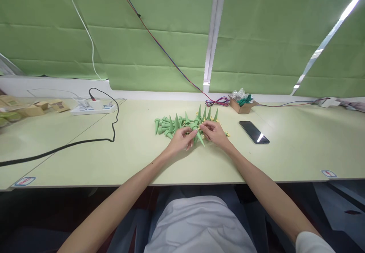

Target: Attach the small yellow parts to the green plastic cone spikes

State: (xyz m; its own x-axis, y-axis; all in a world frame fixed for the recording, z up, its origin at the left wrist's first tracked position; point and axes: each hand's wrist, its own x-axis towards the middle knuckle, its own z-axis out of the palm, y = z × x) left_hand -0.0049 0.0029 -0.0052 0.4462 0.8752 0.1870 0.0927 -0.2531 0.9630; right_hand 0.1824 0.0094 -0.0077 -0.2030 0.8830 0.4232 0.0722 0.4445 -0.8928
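Observation:
Several green cone-shaped spikes (pixel 165 125) lie and stand in a cluster on the pale table, some on the right with small yellow parts (pixel 227 134). At the front of the cluster my left hand (pixel 182 139) is closed on a green spike (pixel 200 139) whose tip points down and to the right. My right hand (pixel 213 132) is beside it, thumb and fingers pinched at the upper end of the same spike. Whatever small piece is between the right fingertips is too small to make out.
A black phone (pixel 253 132) lies right of the hands. Behind it stands a small cardboard box (pixel 241 106) with plastic and green material. Coiled wires (pixel 218 101) are at the back. On the left are a power strip (pixel 94 108), a black cable (pixel 85 141) and cardboard pieces (pixel 34 109).

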